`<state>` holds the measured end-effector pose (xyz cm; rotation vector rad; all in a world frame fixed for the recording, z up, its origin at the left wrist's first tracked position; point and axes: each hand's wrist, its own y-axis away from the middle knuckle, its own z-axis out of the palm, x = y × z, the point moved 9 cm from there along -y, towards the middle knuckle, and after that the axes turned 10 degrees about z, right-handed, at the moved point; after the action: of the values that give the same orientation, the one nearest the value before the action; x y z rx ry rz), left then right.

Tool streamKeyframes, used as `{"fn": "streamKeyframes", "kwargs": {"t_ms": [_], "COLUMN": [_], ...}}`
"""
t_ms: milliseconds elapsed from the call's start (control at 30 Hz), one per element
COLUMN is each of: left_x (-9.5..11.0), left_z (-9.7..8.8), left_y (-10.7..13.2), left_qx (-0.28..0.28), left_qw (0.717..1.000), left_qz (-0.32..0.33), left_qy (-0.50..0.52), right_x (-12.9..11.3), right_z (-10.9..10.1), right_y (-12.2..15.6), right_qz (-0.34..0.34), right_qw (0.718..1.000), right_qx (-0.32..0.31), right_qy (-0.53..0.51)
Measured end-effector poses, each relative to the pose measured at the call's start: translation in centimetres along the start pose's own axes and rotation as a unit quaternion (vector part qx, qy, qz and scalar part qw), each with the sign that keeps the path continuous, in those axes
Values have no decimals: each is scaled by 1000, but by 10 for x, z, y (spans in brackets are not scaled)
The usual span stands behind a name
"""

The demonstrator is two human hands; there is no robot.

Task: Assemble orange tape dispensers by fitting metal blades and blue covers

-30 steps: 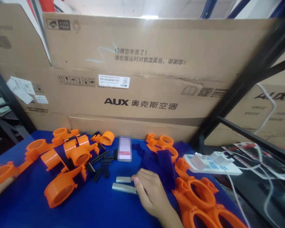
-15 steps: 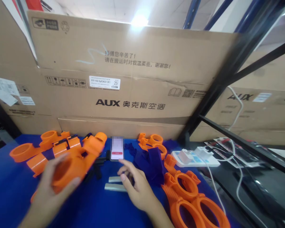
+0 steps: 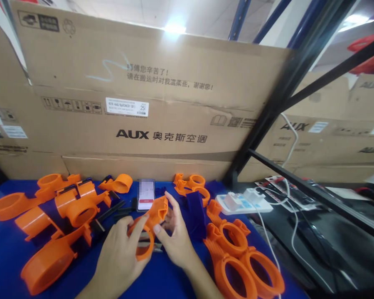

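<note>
Holding an orange ring part [image 3: 158,211], left hand [image 3: 118,259] and right hand [image 3: 174,241] share a closed grip.

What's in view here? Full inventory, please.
Orange ring part: one, orange, held up between both hands.
Loose orange parts: many, orange, heaped on the left of the table.
Joined orange rings: several, orange, right of the hands.
Dark blue parts: a few, dark blue, just right of the held part.
Black pieces: several, black, among the left heap.
Phone: one, screen lit, behind the hands.
Power strip: one, white, right table edge, with plugs and white cables.
Cardboard boxes: several, brown, printed AUX, behind the table.
Table cover: one, blue.
Rack frame: black bars, right.
Left hand: gripping the ring.
Right hand: gripping its upper end.
</note>
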<state>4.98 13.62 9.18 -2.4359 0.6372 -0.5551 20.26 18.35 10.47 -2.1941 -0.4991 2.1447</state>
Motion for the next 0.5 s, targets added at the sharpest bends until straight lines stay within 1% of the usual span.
{"fn": "streamKeyframes", "kwargs": {"t_ms": [67,100,167,200,233,267,300,333,400,433,467,500], "left_x": [6,10,13,11,7,2,-1,-2,5,8,7,0], "left_z": [0,1,3,4,6,11,19,29,50,58,63,66], "left_y": [-3,-5,-9,-12,-14,-16,-18,-20,-24,-26,-28,-30], "left_qx": [-30,-46,-67,-65,-55,-45,-43,-54,-104,-125,-132,-120], "left_qw": [999,997,980,963,940,909,869,822,725,686,662,654], "left_qz": [19,25,8,-21,-63,-111,-157,-194,-230,-237,-246,-259], "left_qy": [22,61,188,261,332,400,467,532,641,677,696,700], "right_x": [-2,-3,-5,-5,-6,-5,-5,-4,-3,-3,-3,-2], "right_z": [-5,-7,-12,-15,-17,-19,-21,-22,-20,-19,-18,-19], "right_y": [0,0,0,0,0,1,1,2,2,2,1,1], "right_qz": [6,8,1,-6,-14,-22,-28,-32,-38,-40,-40,-36], "right_qw": [1000,999,997,996,994,992,990,988,984,982,980,978], "right_qx": [28,44,68,79,91,101,108,112,100,91,85,85], "right_qy": [2,9,33,47,60,74,89,105,142,160,175,185]}}
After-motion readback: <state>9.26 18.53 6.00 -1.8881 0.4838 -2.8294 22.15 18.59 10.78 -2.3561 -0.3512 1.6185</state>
